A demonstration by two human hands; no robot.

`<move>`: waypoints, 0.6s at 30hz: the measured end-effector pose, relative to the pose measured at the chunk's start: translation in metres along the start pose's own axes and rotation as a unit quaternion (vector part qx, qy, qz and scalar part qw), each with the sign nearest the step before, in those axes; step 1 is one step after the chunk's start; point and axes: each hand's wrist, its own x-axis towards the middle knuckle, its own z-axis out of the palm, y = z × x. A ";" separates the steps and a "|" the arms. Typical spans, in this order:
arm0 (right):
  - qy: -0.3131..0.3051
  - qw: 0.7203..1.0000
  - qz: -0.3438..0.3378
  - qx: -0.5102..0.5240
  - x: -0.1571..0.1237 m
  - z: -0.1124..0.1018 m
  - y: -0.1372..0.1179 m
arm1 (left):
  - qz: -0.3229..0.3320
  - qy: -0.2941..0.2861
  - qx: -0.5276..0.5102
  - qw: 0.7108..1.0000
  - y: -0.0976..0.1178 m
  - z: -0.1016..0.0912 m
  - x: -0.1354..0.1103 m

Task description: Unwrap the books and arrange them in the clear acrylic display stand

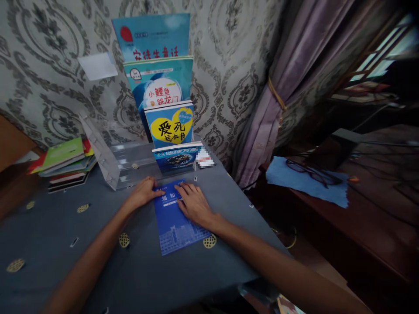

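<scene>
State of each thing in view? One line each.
blue booklet, closed, flat on the table
left hand, open, fingers at the booklet's edge
right hand, open, flat on the booklet
clear acrylic rack, standing, holding four books upright
stack of books, lying piled
curtain, tied back
eyeglasses, lying on a blue cloth

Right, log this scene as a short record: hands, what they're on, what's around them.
Left hand: flat, fingertips at the edge of a blue booklet
Right hand: resting flat on the booklet
Booklet: lying on a grey-blue tablecloth
Behind hands: clear acrylic display stand holding four upright books
Left of stand: stack of books
Right of table: eyeglasses on a blue cloth
</scene>
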 end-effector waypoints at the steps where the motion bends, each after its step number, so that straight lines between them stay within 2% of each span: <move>1: 0.002 1.000 0.002 0.006 0.000 0.000 0.000 | -0.001 0.002 -0.010 1.000 0.000 0.000 0.000; 4: 0.008 0.999 0.021 0.023 0.000 0.000 0.002 | 0.000 0.017 -0.073 0.997 -0.003 0.002 -0.003; 6: 0.012 0.998 0.042 0.039 0.000 0.001 0.004 | 0.004 0.024 -0.149 0.988 -0.005 0.006 -0.006; 9: 0.027 0.994 0.072 0.082 0.001 0.001 0.011 | 0.016 0.033 -0.299 0.954 -0.005 0.010 -0.011; 12: 0.036 0.979 0.125 0.160 0.004 0.000 0.024 | 0.002 0.050 -0.387 0.921 0.003 0.005 -0.015; 14: 0.027 0.954 0.155 0.254 0.008 -0.002 0.035 | -0.012 0.070 -0.416 0.907 0.010 -0.004 -0.019; 18: -0.033 0.872 0.154 0.465 0.014 -0.007 0.055 | -0.009 0.112 -0.461 0.880 0.027 -0.022 -0.026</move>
